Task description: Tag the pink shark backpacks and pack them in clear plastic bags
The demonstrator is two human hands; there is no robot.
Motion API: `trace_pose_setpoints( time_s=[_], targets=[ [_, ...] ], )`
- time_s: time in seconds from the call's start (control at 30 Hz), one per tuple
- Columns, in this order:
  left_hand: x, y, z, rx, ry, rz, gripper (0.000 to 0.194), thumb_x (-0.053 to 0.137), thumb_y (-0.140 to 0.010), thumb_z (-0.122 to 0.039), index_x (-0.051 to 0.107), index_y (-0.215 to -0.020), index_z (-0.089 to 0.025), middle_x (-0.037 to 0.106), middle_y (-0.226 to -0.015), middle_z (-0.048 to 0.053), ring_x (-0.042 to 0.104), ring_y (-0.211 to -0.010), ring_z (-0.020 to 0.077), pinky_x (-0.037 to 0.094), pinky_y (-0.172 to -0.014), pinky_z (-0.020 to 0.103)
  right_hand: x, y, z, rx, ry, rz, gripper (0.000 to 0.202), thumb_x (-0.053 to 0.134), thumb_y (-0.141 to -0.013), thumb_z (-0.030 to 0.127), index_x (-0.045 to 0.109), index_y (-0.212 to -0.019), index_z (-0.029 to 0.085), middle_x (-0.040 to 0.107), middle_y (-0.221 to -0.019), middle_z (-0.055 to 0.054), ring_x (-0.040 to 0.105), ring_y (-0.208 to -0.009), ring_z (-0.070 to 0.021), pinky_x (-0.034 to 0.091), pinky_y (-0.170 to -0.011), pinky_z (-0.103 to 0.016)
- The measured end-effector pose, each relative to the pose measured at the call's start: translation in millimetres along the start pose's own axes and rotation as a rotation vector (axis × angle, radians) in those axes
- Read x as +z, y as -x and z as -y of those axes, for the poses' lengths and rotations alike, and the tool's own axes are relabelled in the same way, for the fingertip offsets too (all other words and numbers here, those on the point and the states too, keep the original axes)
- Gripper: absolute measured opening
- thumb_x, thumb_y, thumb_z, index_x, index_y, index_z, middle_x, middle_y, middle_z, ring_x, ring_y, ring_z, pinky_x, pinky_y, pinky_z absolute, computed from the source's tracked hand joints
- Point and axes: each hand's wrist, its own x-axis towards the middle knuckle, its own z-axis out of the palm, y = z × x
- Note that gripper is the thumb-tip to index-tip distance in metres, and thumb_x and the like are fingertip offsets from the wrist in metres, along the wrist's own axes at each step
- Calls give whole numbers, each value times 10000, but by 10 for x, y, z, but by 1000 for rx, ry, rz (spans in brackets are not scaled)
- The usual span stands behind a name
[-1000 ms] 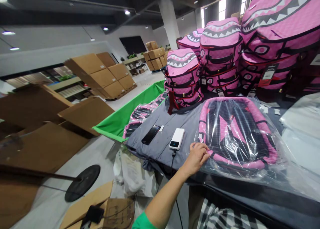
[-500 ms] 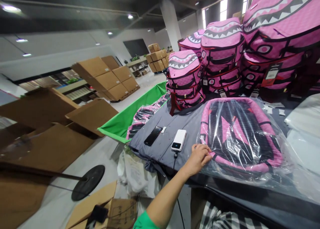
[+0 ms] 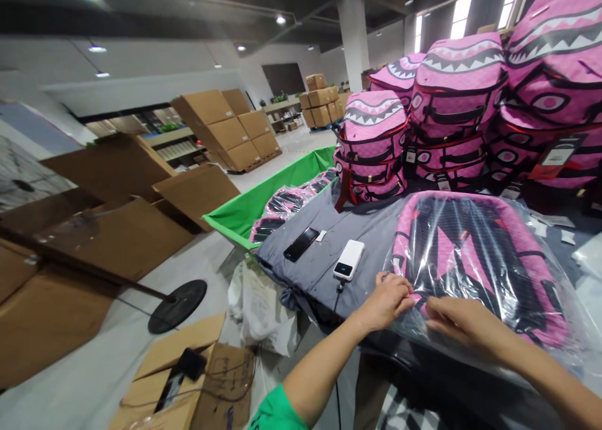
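Note:
A pink and black backpack [image 3: 470,254] lies flat inside a clear plastic bag [image 3: 571,292] on the grey-covered table [image 3: 371,229]. My left hand [image 3: 388,299] pinches the plastic at the backpack's near left corner. Just to its right, my right hand [image 3: 463,322] is over the near edge of the bag, its fingers curled against the plastic; what lies between them is hidden. A white power bank [image 3: 348,259] with a cable and a black phone [image 3: 301,244] rest left of the backpack.
Stacked pink backpacks [image 3: 371,129] stand along the table's back. A green-sided bin [image 3: 235,214] with bagged backpacks adjoins the table's left side. Open cardboard boxes [image 3: 197,380], a round black stand base [image 3: 177,306] and white plastic bags [image 3: 263,311] are on the floor.
My right hand has come into view from the right and reached the bag's near edge beside my left hand. The view has turned left, and my left hand stays at the corner.

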Motion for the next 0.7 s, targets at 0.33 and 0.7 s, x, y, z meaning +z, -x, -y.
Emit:
trace_pose_setpoints(
  time_s=[0.33,0.7],
  targets=[
    [23,-9,32,-25,18,-28,172,613,-997,-253,624,-835,-198,715,-1155,20,595,-1130,200,220,-1160,479,-300,-474,-255,162,123,-36,196,566,-881,302,422,-762,242,639,-728,-21,599,-676,-194,343,-611,-275],
    [-160,-171,121,-123,218,-160,180,787,-846,-338,663,-908,-223,661,-1292,38,593,-1241,227,346,-1145,408,120,-66,-181,152,38,-289,292,497,-978,520,539,-874,251,648,-737,5,620,-637,-177,409,-603,-263]
  ],
)
